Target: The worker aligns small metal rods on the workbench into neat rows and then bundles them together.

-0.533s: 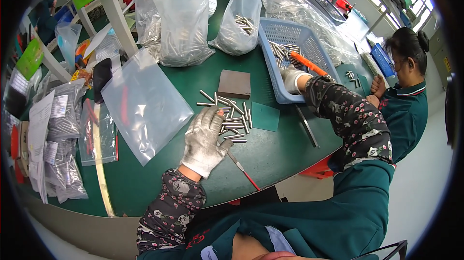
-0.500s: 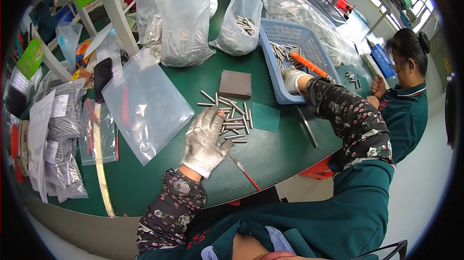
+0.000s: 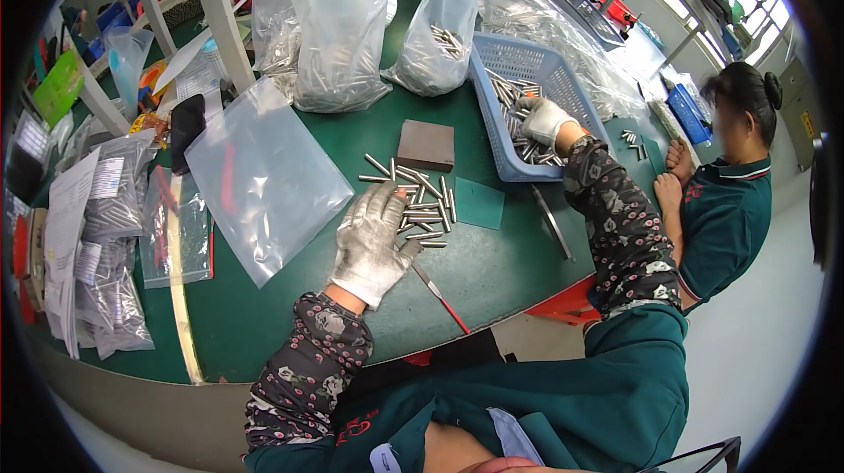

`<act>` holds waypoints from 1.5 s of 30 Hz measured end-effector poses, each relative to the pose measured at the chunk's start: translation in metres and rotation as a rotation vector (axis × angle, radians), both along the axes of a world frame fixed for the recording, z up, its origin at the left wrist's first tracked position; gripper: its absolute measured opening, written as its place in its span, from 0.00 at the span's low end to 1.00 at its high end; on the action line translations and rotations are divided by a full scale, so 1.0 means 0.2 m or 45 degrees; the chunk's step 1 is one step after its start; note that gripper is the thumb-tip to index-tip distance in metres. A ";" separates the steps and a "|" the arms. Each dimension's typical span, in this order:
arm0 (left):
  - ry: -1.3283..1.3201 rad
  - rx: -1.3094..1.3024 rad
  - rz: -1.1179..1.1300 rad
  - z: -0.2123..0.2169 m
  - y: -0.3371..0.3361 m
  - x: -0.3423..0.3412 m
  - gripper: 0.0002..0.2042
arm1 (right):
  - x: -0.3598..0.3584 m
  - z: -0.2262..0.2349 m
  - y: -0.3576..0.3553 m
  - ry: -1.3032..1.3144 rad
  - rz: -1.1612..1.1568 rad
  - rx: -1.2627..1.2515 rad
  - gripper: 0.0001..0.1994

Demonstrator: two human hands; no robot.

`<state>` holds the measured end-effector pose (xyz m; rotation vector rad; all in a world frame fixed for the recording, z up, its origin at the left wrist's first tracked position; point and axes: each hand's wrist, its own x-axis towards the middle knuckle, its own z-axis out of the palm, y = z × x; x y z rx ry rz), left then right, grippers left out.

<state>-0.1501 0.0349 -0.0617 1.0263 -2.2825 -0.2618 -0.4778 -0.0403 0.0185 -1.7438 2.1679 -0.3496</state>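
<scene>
My left hand (image 3: 374,249), in a grey-stained white glove, lies flat with fingers stretched out at the left edge of a pile of short metal pins (image 3: 428,209). My right hand (image 3: 547,121), also gloved, is inside a blue perforated basket (image 3: 495,134), over many more metal pins (image 3: 527,86). Its fingers are curled together, and whatever is in them is hidden. Bits of orange from a long orange piece show beside that hand. Behind the pile sits a brown rectangular block (image 3: 426,145), with a flat green sheet (image 3: 479,203) to the pile's right.
A red-handled file (image 3: 440,295) lies near the table's front edge. A dark metal strip (image 3: 552,222) lies below the basket. Clear bags of pins (image 3: 338,42) stand behind, and a flat plastic bag (image 3: 268,183) lies left. A co-worker (image 3: 725,183) sits at right.
My right hand has moved up and right inside the basket, now covering most of the orange piece. My left hand stays beside the pins. The view has shifted slightly.
</scene>
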 end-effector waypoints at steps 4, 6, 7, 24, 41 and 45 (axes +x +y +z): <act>-0.016 -0.006 0.021 0.00 -0.01 0.00 0.36 | 0.11 0.21 0.12 -0.095 -0.005 -0.190 0.15; -0.028 -0.004 0.017 0.01 -0.01 -0.01 0.36 | 0.13 0.28 0.19 -0.245 0.038 -0.373 0.11; -0.027 -0.015 0.017 0.01 -0.02 -0.01 0.36 | 0.18 0.32 0.24 -0.343 0.039 -0.412 0.11; -0.102 0.063 0.062 -0.01 -0.01 0.00 0.38 | 0.76 -0.11 0.32 0.019 0.554 -0.118 0.16; -0.047 -0.015 0.046 -0.01 -0.02 -0.01 0.42 | 0.17 0.28 0.70 0.553 -0.275 -0.795 0.13; -0.050 0.026 0.040 -0.01 -0.03 0.00 0.42 | -0.09 0.27 0.69 0.634 -0.645 0.017 0.24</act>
